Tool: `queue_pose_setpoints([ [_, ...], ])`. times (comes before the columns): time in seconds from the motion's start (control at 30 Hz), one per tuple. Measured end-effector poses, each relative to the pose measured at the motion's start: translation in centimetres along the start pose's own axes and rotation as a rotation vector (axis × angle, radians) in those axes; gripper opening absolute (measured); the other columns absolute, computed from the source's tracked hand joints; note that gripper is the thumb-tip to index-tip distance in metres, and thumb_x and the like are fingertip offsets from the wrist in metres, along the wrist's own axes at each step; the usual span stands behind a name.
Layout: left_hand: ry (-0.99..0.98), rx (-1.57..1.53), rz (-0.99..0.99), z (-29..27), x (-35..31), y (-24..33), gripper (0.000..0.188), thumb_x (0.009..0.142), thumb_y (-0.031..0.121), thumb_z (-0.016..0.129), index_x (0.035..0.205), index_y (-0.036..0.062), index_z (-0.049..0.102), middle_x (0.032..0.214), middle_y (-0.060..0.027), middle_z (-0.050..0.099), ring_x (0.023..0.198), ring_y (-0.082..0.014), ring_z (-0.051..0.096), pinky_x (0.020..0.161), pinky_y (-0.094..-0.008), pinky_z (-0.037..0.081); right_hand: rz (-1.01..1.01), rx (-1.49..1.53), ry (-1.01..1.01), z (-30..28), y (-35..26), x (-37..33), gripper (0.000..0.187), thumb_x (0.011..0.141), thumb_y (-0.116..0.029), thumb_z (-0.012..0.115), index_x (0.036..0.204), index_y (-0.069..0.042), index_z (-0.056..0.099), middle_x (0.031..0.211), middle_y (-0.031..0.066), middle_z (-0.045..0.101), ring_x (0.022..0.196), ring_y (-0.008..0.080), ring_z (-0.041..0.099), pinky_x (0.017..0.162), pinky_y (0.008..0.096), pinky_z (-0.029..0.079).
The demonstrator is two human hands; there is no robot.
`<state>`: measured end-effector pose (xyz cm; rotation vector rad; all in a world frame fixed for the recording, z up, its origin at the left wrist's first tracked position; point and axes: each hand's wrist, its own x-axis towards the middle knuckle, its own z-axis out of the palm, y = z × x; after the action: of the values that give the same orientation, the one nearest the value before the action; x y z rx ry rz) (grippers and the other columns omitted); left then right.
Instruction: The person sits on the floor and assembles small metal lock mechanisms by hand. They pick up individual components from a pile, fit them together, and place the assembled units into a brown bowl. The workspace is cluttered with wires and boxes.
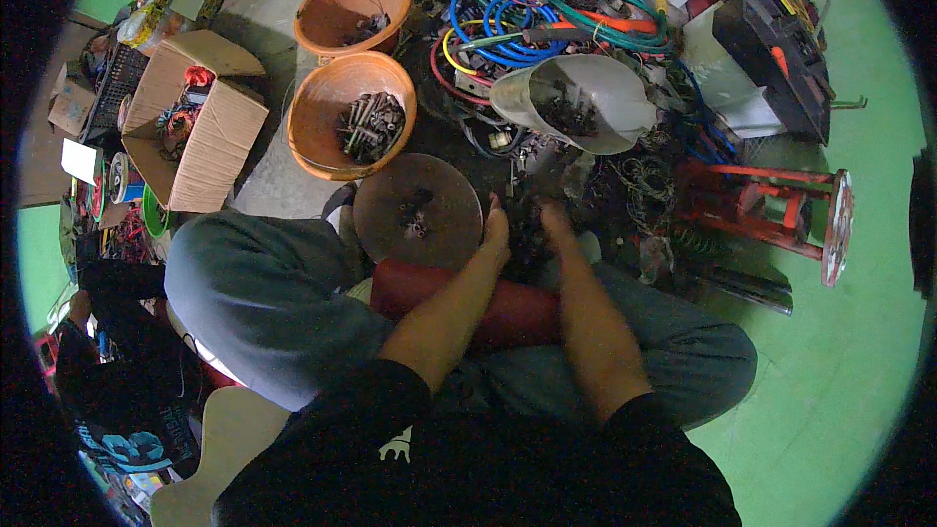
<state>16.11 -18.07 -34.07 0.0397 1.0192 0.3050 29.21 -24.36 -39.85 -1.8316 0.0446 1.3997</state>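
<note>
Both my forearms reach forward past a dark red cylinder lying across between my legs. My left hand and my right hand are a little apart, over a dark heap of small metal parts. Their fingers sink into shadow, so I cannot see whether they grip anything. Just left of my left hand is a round brown tray with a few small dark metal pieces in its middle. Beyond it an orange bucket holds a pile of bolts.
A second orange bucket stands farther back. Ahead lie a cut whitish plastic container with metal bits and coiled blue hoses. A red metal stand lies at right. At left are an open cardboard box and another person.
</note>
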Motion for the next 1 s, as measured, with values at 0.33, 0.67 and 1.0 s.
queue_pose_setpoints([
  [0.33,-0.04,0.223,0.001,-3.7,6.0,-3.1,0.05,0.101,0.044,0.035,0.115,0.006,0.064,0.106,-0.0143,0.067,0.097,-0.0292,0.063,0.087,-0.0462,0.051,-0.036,-0.079,-0.12,-2.8,-5.9,-7.5,0.052,0.088,-0.027,0.067,0.134,-0.007,0.053,0.133,0.0128,0.055,0.116,0.0332,0.056,0.086,0.0531,0.055],
  [0.67,-0.321,0.207,-0.034,0.4,0.4,-0.1,0.041,0.099,0.034,0.037,0.115,0.0066,0.063,0.108,-0.0132,0.066,0.096,-0.0276,0.063,0.084,-0.0424,0.052,-0.091,-0.366,-0.304,-3.7,-10.8,-9.3,0.039,0.091,-0.027,0.065,0.121,-0.003,0.064,0.13,0.0105,0.057,0.115,0.0294,0.056,0.08,0.0453,0.059],
  [1.0,-0.566,0.136,0.018,3.4,-5.8,1.8,0.051,0.101,0.042,0.036,0.135,0.0087,0.054,0.125,-0.0099,0.061,0.114,-0.0269,0.058,0.098,-0.0441,0.046,-0.206,-0.748,-0.411,-4.4,-16.6,-15.3,0.032,0.096,-0.022,0.059,0.123,-0.005,0.066,0.116,0.007,0.069,0.086,0.0227,0.068,0.075,0.0372,0.057],
])
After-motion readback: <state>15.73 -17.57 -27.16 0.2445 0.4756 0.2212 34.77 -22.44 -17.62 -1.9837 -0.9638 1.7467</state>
